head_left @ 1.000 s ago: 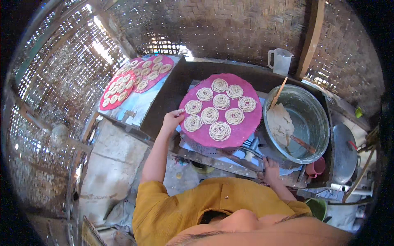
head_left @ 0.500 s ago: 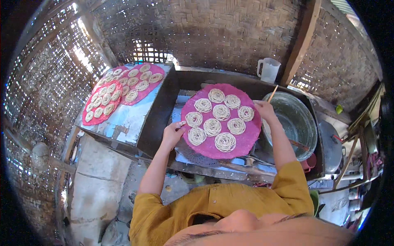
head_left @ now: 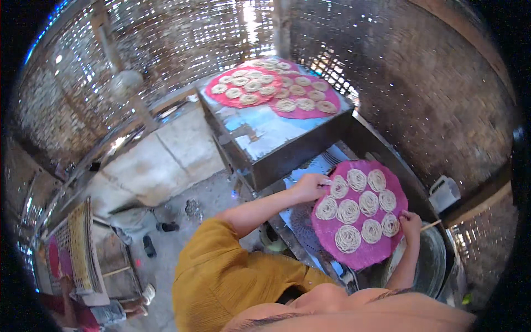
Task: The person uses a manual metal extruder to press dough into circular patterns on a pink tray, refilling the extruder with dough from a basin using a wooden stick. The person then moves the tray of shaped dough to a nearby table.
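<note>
Between my two hands is a round pink cloth sheet [head_left: 363,221] bearing several pale coils of piped dough strands [head_left: 348,212]. My left hand [head_left: 311,187] pinches its left rim, and my right hand [head_left: 410,224] grips the right rim. The sheet hangs level above a dark wooden worktop trough, partly covering a purple perforated mat [head_left: 307,231]. Beyond my left hand, on a raised bluish table [head_left: 265,135], lie more round sheets: a red-pink one [head_left: 218,94] overlapping a pink one [head_left: 304,114], both covered with similar coils.
A large basin [head_left: 434,260] with a stick [head_left: 431,224] across its rim stands by my right forearm. A translucent jug [head_left: 444,193] sits near the woven wall. At the lower left another person [head_left: 69,301] is beside a slatted rack [head_left: 83,249]. A slipper [head_left: 149,246] lies on the floor.
My view has swung left, so the table of sheets now appears nearer the middle and another person has come into view. Both hands still hold the same sheet.
</note>
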`<action>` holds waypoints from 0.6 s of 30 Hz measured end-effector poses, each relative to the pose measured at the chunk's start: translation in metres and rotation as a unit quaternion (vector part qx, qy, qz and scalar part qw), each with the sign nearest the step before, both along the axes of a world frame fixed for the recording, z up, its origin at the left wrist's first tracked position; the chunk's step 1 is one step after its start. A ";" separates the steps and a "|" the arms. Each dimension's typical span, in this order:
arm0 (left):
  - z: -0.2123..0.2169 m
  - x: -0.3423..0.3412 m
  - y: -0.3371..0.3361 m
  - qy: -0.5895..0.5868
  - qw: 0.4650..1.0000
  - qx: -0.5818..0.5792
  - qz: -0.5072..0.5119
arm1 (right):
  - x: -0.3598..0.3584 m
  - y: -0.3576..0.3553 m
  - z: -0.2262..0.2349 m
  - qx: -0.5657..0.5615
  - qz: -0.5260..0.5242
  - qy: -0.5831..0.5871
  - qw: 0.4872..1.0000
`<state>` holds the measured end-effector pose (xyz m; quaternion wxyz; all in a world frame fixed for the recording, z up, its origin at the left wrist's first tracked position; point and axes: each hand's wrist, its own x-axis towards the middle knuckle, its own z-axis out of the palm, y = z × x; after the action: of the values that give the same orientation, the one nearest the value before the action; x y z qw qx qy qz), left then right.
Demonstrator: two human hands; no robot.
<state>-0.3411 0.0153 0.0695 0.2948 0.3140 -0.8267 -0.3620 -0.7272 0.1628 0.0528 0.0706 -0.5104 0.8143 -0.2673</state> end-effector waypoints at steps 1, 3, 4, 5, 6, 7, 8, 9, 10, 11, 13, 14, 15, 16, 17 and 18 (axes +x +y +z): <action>0.001 -0.001 -0.002 0.013 1.000 0.014 -0.019 | -0.003 -0.001 0.001 0.014 -0.002 0.019 1.000; 0.004 0.000 -0.005 0.027 0.999 0.026 -0.029 | -0.021 -0.004 -0.004 0.008 0.018 -0.025 0.999; 0.005 -0.001 -0.008 0.029 0.999 0.011 -0.032 | -0.024 -0.004 -0.004 0.001 0.020 -0.071 0.997; 0.006 0.000 -0.011 0.032 0.999 -0.004 -0.030 | -0.013 -0.008 0.009 0.000 0.026 -0.070 0.997; -0.005 -0.002 -0.021 0.056 0.997 -0.033 -0.039 | -0.002 -0.007 0.025 -0.021 0.044 -0.064 0.997; 0.002 0.002 -0.024 0.056 0.997 -0.033 -0.040 | 0.015 -0.002 0.046 -0.042 0.058 -0.060 0.996; 0.017 0.005 -0.025 0.062 0.997 0.007 -0.044 | 0.045 -0.003 0.077 -0.020 0.023 -0.102 0.994; 0.032 0.010 -0.027 0.067 0.996 0.044 -0.046 | 0.057 -0.011 0.092 -0.021 0.022 -0.103 0.994; 0.045 0.019 -0.032 0.059 0.996 0.047 -0.048 | 0.068 -0.017 0.107 -0.028 0.048 -0.130 0.990; 0.049 0.026 -0.045 0.062 0.995 0.044 -0.063 | 0.076 -0.018 0.118 -0.038 0.066 -0.154 0.985; 0.053 0.044 -0.073 0.069 0.996 -0.024 -0.048 | 0.076 -0.037 0.121 -0.057 0.091 -0.077 0.991; 0.063 0.062 -0.082 0.067 0.997 -0.031 -0.025 | 0.085 -0.056 0.128 -0.061 0.110 -0.060 0.990; 0.076 0.082 -0.090 0.066 0.997 -0.037 -0.009 | 0.100 -0.071 0.138 -0.062 0.119 -0.039 0.990; 0.087 0.101 -0.100 0.066 0.998 0.004 -0.006 | 0.120 -0.086 0.150 -0.063 0.125 -0.017 0.990; 0.096 0.121 -0.112 0.063 0.997 0.042 0.000 | 0.138 -0.105 0.158 -0.069 0.132 -0.024 0.989; 0.097 0.142 -0.126 0.069 0.996 0.063 0.014 | 0.154 -0.126 0.162 -0.075 0.142 -0.031 0.987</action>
<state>-0.1992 -0.1108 0.1669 0.3355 0.3177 -0.7754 -0.4303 -0.5727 0.0372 0.2148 0.0944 -0.6161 0.7087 -0.3306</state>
